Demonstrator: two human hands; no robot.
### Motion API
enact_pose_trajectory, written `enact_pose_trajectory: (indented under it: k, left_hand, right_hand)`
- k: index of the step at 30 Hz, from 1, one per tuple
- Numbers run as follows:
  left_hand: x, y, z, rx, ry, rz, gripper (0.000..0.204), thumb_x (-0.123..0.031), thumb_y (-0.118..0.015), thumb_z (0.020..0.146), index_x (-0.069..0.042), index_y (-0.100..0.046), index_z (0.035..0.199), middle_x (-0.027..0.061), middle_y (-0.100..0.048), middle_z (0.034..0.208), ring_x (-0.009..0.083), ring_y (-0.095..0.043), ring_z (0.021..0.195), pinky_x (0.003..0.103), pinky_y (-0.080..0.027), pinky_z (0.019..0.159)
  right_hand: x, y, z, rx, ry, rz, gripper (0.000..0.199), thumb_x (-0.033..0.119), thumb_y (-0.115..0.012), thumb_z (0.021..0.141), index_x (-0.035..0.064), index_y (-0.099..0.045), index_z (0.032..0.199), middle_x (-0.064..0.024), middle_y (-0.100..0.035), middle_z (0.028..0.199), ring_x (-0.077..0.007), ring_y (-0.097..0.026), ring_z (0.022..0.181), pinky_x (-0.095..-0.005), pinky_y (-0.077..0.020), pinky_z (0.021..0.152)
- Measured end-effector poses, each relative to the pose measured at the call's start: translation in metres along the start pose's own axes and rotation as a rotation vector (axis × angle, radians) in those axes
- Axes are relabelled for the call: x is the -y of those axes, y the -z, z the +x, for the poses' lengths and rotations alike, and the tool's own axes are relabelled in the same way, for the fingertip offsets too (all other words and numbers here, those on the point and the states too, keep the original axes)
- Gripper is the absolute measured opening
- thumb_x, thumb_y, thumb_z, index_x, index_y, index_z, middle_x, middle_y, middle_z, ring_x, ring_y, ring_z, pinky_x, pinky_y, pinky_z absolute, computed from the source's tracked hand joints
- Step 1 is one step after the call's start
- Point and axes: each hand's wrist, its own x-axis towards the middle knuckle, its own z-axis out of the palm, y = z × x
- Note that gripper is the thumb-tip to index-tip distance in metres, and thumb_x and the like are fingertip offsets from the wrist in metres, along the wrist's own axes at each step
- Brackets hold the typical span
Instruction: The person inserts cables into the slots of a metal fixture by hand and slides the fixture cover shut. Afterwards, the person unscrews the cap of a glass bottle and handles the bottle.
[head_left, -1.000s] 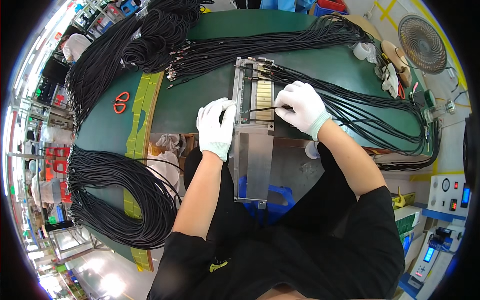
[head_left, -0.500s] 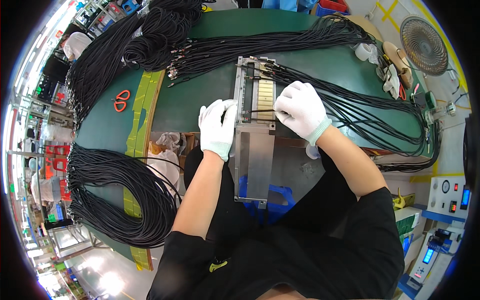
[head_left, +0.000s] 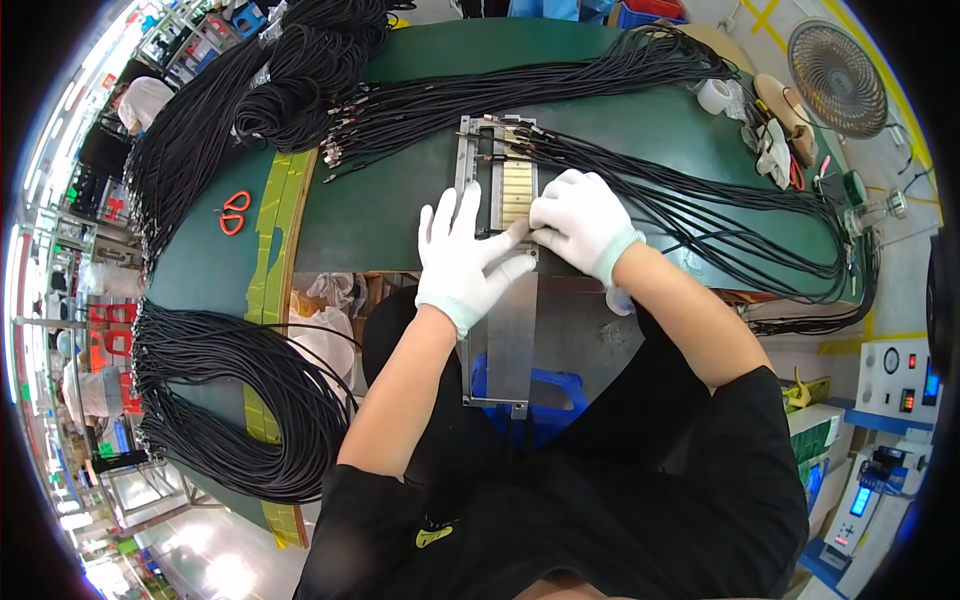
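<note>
A metal frame fixture point(head_left: 467, 165) lies across the front edge of the green table, with a row of yellowish blocks point(head_left: 517, 185) inside it. Several black cables point(head_left: 640, 170) have their ends laid over its far part and trail off to the right. My gloved left hand point(head_left: 465, 262) is over the near left side of the fixture, fingers spread, its index fingertip and thumb close to my right fingertips. At the fixture's right side my gloved right hand point(head_left: 582, 222) has its fingers pinched together on a black cable, mostly hidden by both hands.
Bundles of black cables lie at the far left point(head_left: 300, 90), the near left point(head_left: 240, 400) and across the back point(head_left: 520, 85). Orange-handled scissors point(head_left: 233, 213) rest on the left. A tape roll point(head_left: 714, 96), a white glove point(head_left: 772, 153) and a fan point(head_left: 838, 78) are at the right.
My left hand has come off the fixture's left rail and spread its fingers, reaching right toward the other hand. My right hand has shifted slightly left, closer over the fixture.
</note>
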Motion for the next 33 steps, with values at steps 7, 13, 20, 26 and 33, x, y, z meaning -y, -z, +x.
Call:
enact_pose_trajectory:
  k: [7,13,20,26,33]
  left_hand:
    - [-0.006,0.013,0.022,0.234,0.006,0.095,0.029,-0.047,-0.061,0.086,-0.037,-0.072,0.111,0.0159,-0.051,0.140,0.0366,-0.034,0.137,0.059,-0.009,0.116]
    - [0.016,-0.004,0.013,-0.102,0.164,-0.315,0.021,-0.038,-0.067,0.085,-0.023,-0.078,0.096,0.0124,-0.063,0.123,0.0325,-0.048,0.126,0.051,-0.024,0.113]
    - [0.026,-0.008,0.019,-0.376,0.188,-0.470,0.010,-0.016,-0.072,0.081,-0.007,-0.068,0.084,0.0128,-0.065,0.116,0.0339,-0.053,0.115,0.044,-0.040,0.100]
    - [0.017,0.007,0.019,-0.279,0.065,-0.459,0.008,-0.012,-0.071,0.080,-0.006,-0.067,0.079,0.0121,-0.064,0.119,0.0327,-0.050,0.119,0.042,-0.038,0.102]
    - [0.032,0.003,0.012,-0.305,0.232,-0.219,0.016,-0.021,-0.072,0.080,-0.008,-0.067,0.074,0.0103,-0.067,0.113,0.0301,-0.055,0.113,0.041,-0.039,0.100]
  right_hand:
    - [-0.051,-0.006,0.016,-0.141,-0.275,-0.283,0.012,0.026,-0.074,0.075,0.0176,-0.066,0.081,-0.0019,-0.062,0.085,-0.0255,-0.058,0.091,-0.0392,-0.0457,0.078]
    - [-0.055,0.001,0.010,-0.274,-0.191,-0.154,0.009,0.023,-0.073,0.075,0.0180,-0.065,0.076,0.0008,-0.061,0.081,-0.0244,-0.057,0.086,-0.0381,-0.0450,0.074]
    - [-0.031,0.007,0.006,-0.123,-0.049,0.160,0.016,0.027,-0.071,0.078,0.0136,-0.067,0.084,-0.0054,-0.066,0.089,-0.0298,-0.058,0.092,-0.0409,-0.0463,0.083]
    - [0.003,-0.003,0.014,-0.049,-0.037,0.350,0.017,0.023,-0.068,0.082,0.0067,-0.067,0.085,-0.0098,-0.065,0.080,-0.0317,-0.059,0.082,-0.0395,-0.0465,0.077]
    - [-0.013,0.014,0.001,0.093,-0.260,0.371,0.017,0.026,-0.065,0.081,0.0104,-0.069,0.083,-0.0086,-0.069,0.079,-0.0289,-0.063,0.080,-0.0408,-0.0501,0.074]
